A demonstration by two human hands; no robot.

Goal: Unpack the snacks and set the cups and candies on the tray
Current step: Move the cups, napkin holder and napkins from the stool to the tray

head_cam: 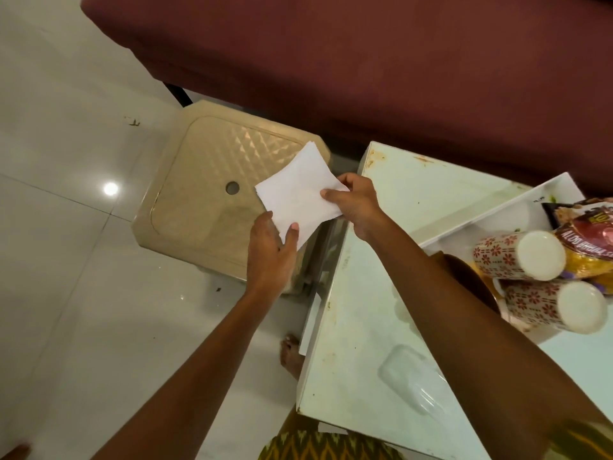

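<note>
Both hands hold a white paper napkin [297, 194] over the right edge of a beige plastic stool [212, 194]. My left hand [270, 250] pinches its lower corner and my right hand [356, 202] grips its right side. At the right, a white tray [491, 214] rests on the white table [381, 310]. In the tray lie two red-and-white patterned paper cups [517, 257] on their sides, one in front of the other, and snack packets [583, 234] behind them. No candies show.
A dark red sofa [365, 61] fills the back. White glossy floor tiles [66, 260] spread on the left. My bare foot [292, 356] stands between stool and table. A clear plastic wrapper [411, 376] lies on the table's near part.
</note>
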